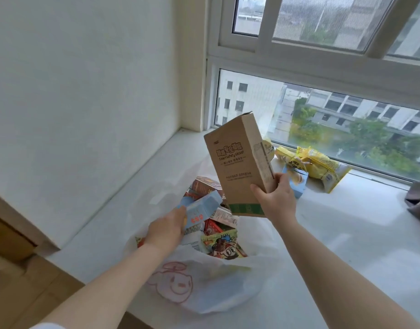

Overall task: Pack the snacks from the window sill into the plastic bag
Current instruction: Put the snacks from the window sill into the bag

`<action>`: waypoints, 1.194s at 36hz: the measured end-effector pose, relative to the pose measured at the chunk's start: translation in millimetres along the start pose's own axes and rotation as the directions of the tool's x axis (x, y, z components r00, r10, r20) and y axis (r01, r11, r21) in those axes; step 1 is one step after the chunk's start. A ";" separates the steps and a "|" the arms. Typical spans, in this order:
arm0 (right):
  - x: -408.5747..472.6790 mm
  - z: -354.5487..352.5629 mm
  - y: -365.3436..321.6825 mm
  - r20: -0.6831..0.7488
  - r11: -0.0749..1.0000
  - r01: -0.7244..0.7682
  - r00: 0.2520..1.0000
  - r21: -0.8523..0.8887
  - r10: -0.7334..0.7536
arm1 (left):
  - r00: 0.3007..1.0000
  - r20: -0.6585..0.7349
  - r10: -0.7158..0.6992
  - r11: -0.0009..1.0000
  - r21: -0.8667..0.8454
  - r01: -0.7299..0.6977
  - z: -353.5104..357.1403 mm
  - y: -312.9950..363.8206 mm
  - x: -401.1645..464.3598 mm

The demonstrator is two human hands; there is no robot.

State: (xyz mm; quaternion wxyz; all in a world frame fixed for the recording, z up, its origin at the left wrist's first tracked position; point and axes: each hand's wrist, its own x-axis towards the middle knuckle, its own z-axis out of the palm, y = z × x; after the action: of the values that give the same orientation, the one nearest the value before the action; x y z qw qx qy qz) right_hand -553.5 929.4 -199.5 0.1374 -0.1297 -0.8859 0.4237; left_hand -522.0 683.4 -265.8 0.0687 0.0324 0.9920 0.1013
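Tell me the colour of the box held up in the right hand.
Brown cardboard box with a green band at its lower end, gripped by the right hand; head view.

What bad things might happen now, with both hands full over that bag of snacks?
1. The right hand pinches the tall brown box only near its bottom corner, so it may tip and fall.
2. The plastic bag lies slumped open at the sill's near edge; more weight might slide it off.
3. The left hand holds a blue box above packets already heaped in the bag, so some may spill out.
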 end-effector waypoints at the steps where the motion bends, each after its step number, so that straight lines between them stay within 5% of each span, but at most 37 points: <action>1: -2.1 2.0 -0.2 0.003 1.000 0.010 1.000 0.000 -0.010 | 1.000 0.006 -0.002 1.000 -0.007 0.002 1.6 0.6 1.3; 8: -10.8 14.6 -7.6 0.024 0.999 0.005 1.000 0.046 -0.006 | 0.990 0.061 -0.127 0.989 0.084 0.122 4.8 -13.1 15.6; 13: -11.7 16.1 2.4 0.009 0.986 0.023 1.000 -0.168 -0.021 | 0.989 0.113 -0.098 0.994 0.059 0.091 8.3 -12.2 15.2; 15: -12.1 13.6 10.0 0.002 0.972 0.016 1.000 -0.235 -0.016 | 0.999 0.039 0.003 0.997 -0.075 0.000 8.1 -9.4 10.9; 17: -12.4 9.5 17.3 -0.006 0.959 0.005 1.000 -0.282 -0.007 | 0.966 -0.141 0.216 0.951 -0.193 -0.241 5.7 -2.4 1.9; 20: -13.1 3.0 27.8 -0.009 0.948 -0.009 1.000 -0.317 0.007 | 0.749 -0.362 0.555 0.789 -0.057 -0.612 7.8 6.8 -10.9; 22: -13.6 0.7 32.6 -0.008 0.947 -0.019 1.000 -0.320 0.017 | 0.658 -0.305 0.689 0.709 0.092 -0.699 15.1 7.0 -15.1; 27: -17.6 2.8 29.3 0.007 0.956 0.023 1.000 -0.292 -0.022 | 0.641 -0.001 0.767 0.630 0.187 -0.754 20.0 13.1 -21.9; 35: -36.3 16.6 24.0 0.211 0.901 0.261 0.957 -0.345 -0.196 | 0.706 -0.079 0.704 0.686 -0.182 -0.705 9.6 18.5 -31.8; 43: -31.3 21.5 11.2 0.654 0.876 0.345 0.755 -0.338 -0.045 | 0.564 -0.185 0.804 0.578 0.024 -0.816 -7.7 26.8 -45.5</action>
State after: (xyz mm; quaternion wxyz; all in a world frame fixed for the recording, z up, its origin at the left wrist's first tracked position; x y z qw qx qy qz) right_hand -530.7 909.9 -225.5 -0.1538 0.0873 -0.9606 0.2142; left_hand -476.8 704.5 -246.9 -0.0719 0.4721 0.8647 0.1556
